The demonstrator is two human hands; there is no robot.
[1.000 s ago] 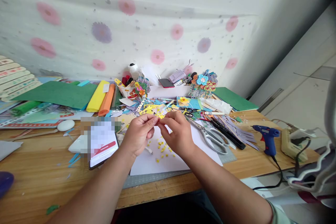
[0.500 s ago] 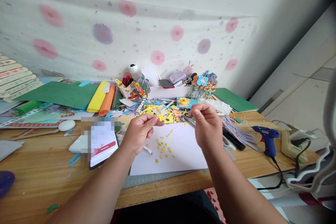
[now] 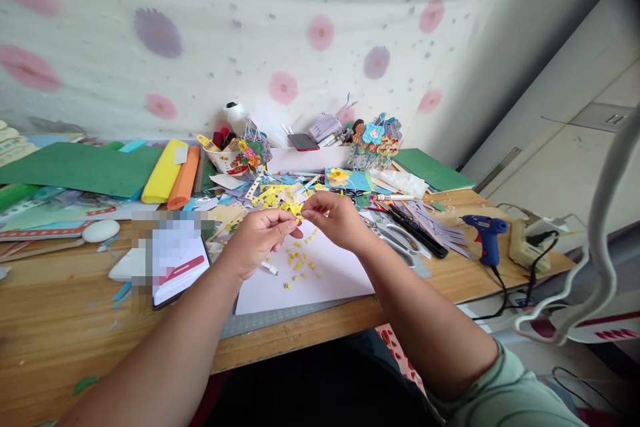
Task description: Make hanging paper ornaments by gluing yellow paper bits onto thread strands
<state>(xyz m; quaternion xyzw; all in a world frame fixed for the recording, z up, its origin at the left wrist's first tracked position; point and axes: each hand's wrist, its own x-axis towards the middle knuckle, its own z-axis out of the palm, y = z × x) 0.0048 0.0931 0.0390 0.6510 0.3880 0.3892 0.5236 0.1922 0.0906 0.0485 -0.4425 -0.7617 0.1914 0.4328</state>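
Both hands meet above a white sheet of paper (image 3: 320, 283), fingertips almost touching. My left hand (image 3: 260, 240) is closed in a pinch, with a tiny yellowish piece, apparently paper, at its fingertips. My right hand (image 3: 337, 219) pinches at the same spot; its fingertips partly hide whatever is between them. Small yellow paper bits (image 3: 297, 265) lie scattered on the sheet below. A white pen-like stick (image 3: 269, 268) rests under my left hand. Scissors (image 3: 395, 240) lie on the table to the right of my right hand.
Yellow paper scraps (image 3: 275, 196) are heaped behind the hands. A phone (image 3: 179, 267) lies at left, near yellow (image 3: 165, 172) and orange (image 3: 184, 177) paper rolls. At right are a black-handled tool (image 3: 420, 233), a blue glue gun (image 3: 487, 237) and a power strip (image 3: 525, 247).
My right hand has moved left, away from beside the scissors, to meet my left hand. The scissors now show more fully on the table. The view has shifted to the right and downward.
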